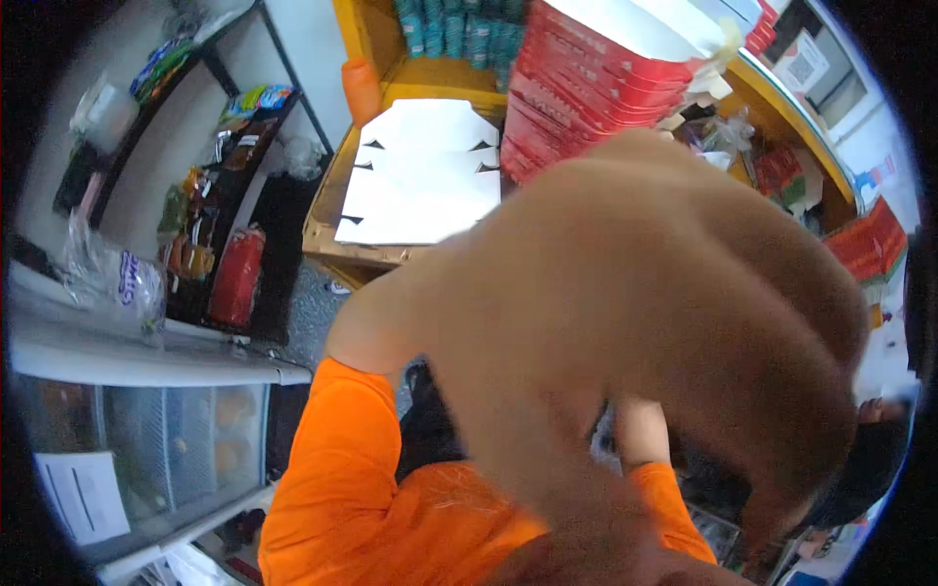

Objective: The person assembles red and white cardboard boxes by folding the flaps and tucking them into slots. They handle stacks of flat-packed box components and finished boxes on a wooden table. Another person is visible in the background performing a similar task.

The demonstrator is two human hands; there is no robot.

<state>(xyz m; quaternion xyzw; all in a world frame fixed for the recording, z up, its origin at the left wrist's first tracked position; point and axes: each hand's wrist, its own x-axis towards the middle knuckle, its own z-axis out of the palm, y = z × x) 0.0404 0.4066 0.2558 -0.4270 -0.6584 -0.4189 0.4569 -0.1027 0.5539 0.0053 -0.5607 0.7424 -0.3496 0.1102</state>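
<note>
Fingers (787,479) of a blurred left hand (625,264) hung parted, gripping nothing visible, near a flat white box blank (420,176) at the bench's (344,243) near left corner, beside stacked red boxes (586,112); the right hand's hold was hidden.

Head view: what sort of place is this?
Probably a small food shop's back room or packing area, going by the stacked red cartons, the flat white cardboard blank and the shelved packets.

Downward fisheye view from head height
</note>
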